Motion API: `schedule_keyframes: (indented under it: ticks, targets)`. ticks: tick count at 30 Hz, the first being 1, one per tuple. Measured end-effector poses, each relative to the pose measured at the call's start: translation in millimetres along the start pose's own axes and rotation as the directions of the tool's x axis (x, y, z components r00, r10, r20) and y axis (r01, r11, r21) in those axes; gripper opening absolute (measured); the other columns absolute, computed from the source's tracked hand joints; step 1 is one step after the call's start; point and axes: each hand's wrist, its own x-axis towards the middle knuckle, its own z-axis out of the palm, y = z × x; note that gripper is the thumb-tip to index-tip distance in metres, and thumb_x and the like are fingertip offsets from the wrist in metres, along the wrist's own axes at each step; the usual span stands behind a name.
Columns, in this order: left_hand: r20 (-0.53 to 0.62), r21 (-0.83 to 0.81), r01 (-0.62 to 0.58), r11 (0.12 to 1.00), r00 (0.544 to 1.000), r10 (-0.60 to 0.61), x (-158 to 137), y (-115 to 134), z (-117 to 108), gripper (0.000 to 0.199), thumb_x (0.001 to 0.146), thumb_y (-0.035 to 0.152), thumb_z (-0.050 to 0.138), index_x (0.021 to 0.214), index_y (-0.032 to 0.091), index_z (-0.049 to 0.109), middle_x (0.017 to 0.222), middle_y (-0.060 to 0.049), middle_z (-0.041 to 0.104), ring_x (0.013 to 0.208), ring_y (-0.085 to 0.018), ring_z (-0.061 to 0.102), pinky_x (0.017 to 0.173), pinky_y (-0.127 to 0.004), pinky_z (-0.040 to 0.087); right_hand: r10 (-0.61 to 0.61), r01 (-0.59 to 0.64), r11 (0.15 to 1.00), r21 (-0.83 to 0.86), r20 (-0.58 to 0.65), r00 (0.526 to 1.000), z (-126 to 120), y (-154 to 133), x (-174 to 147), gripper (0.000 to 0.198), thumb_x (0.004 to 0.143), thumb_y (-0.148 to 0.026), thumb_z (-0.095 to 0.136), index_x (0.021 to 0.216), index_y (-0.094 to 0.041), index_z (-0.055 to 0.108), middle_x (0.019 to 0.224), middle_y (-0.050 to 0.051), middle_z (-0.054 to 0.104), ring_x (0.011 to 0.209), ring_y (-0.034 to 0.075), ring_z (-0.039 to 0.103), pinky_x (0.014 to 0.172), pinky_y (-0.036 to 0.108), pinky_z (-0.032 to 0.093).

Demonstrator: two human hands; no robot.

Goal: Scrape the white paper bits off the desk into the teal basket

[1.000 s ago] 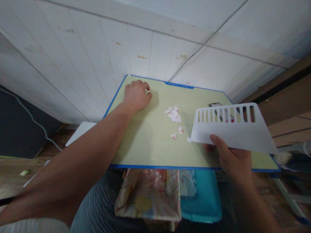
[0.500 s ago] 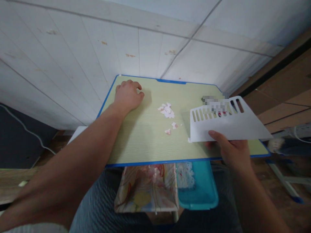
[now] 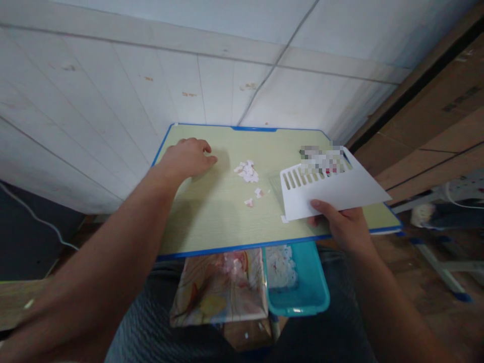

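Note:
My right hand (image 3: 338,222) grips the lower edge of a white slotted sheet (image 3: 336,194), thumb on top and fingers underneath. A row of long narrow slots runs along the sheet's far side, and it is held tilted over the right part of the table. My left hand (image 3: 191,157) rests at the table's far left, fingers loosely curled and apart, holding nothing. Between the hands lies a small heap of pale pink-white scraps (image 3: 247,172). Two loose scraps (image 3: 259,192) sit nearer to me. A blurred-out item (image 3: 312,152) lies partly behind the sheet.
The pale yellow table (image 3: 212,222) has a blue rim and stands by a white panelled wall (image 3: 177,75). Below its front edge are a patterned lined container (image 3: 219,307) and a turquoise tray (image 3: 317,297) with white pieces. Cardboard boxes (image 3: 449,126) stand at the right.
The view has shifted, so most things sit further left. The white sheet in my right hand has turned and tilted slightly. My left hand and the scraps stay in place on the table.

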Motion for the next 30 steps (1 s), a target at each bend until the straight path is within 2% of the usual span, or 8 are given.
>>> schedule_keyframes:
  ticks: [6, 12, 17, 21, 27, 30]
  targets:
    - [0.017, 0.118, -0.040, 0.992, 0.999, 0.039, -12.1, 15.5, 0.4, 0.060, 0.101, 0.055, 0.065, 0.151, 0.029, 0.087, 0.162, -0.016, 0.081, 0.153, -0.049, 0.070, 0.125, -0.061, 0.059, -0.010, 0.011, 1.000, -0.029, 0.042, 0.999, -1.7, -2.2, -1.3, 0.049, 0.091, -0.059, 0.095, 0.061, -0.028, 0.072, 0.061, 0.007, 0.074, 0.056, 0.026, 0.071, 0.060, 0.041, 0.066]
    - [0.044, 0.167, -0.063, 0.984, 0.997, 0.056, -17.0, 17.3, -0.6, 0.061, 0.106, 0.053, 0.058, 0.155, 0.026, 0.084, 0.167, -0.017, 0.078, 0.156, -0.048, 0.069, 0.127, -0.060, 0.058, 0.029, -0.033, 0.999, 0.035, 0.110, 0.993, -2.8, -7.5, -3.5, 0.051, 0.090, -0.061, 0.097, 0.063, -0.028, 0.069, 0.055, 0.004, 0.067, 0.051, 0.024, 0.065, 0.056, 0.039, 0.062]
    - [-0.038, 0.049, -0.085, 0.995, 0.995, 0.087, -14.9, 3.6, 8.2, 0.054, 0.103, 0.052, 0.065, 0.147, 0.029, 0.088, 0.158, -0.015, 0.082, 0.153, -0.048, 0.070, 0.129, -0.062, 0.058, 0.038, -0.038, 0.999, -0.003, 0.078, 0.996, -4.4, -9.0, -5.7, 0.045, 0.088, -0.055, 0.098, 0.066, -0.028, 0.070, 0.056, 0.002, 0.070, 0.052, 0.023, 0.066, 0.057, 0.037, 0.063]
    - [-0.113, -0.066, -0.110, 0.992, 0.988, 0.103, -9.6, -3.9, 17.1, 0.048, 0.102, 0.049, 0.069, 0.139, 0.029, 0.091, 0.147, -0.017, 0.084, 0.146, -0.047, 0.073, 0.125, -0.063, 0.061, 0.057, -0.059, 0.998, 0.013, 0.106, 0.993, -7.3, -8.1, -9.2, 0.044, 0.085, -0.057, 0.101, 0.068, -0.029, 0.070, 0.055, 0.000, 0.069, 0.050, 0.024, 0.065, 0.053, 0.037, 0.061]
    - [-0.134, -0.115, -0.114, 0.987, 0.986, 0.098, -5.8, -3.8, 19.7, 0.049, 0.099, 0.046, 0.073, 0.142, 0.030, 0.090, 0.141, -0.015, 0.086, 0.144, -0.046, 0.073, 0.126, -0.064, 0.061, 0.048, -0.055, 0.998, 0.038, 0.149, 0.988, -12.3, 0.1, -11.3, 0.045, 0.087, -0.058, 0.101, 0.067, -0.030, 0.071, 0.055, 0.001, 0.070, 0.048, 0.025, 0.066, 0.054, 0.040, 0.063]
    - [-0.133, -0.125, -0.115, 0.985, 0.986, 0.099, -6.9, -2.1, 19.4, 0.049, 0.099, 0.045, 0.073, 0.142, 0.030, 0.090, 0.141, -0.015, 0.085, 0.145, -0.047, 0.073, 0.126, -0.064, 0.060, 0.006, -0.008, 1.000, 0.020, 0.089, 0.996, -13.0, 4.7, -10.6, 0.041, 0.090, -0.058, 0.099, 0.074, -0.029, 0.074, 0.058, 0.001, 0.070, 0.048, 0.026, 0.066, 0.050, 0.041, 0.060]
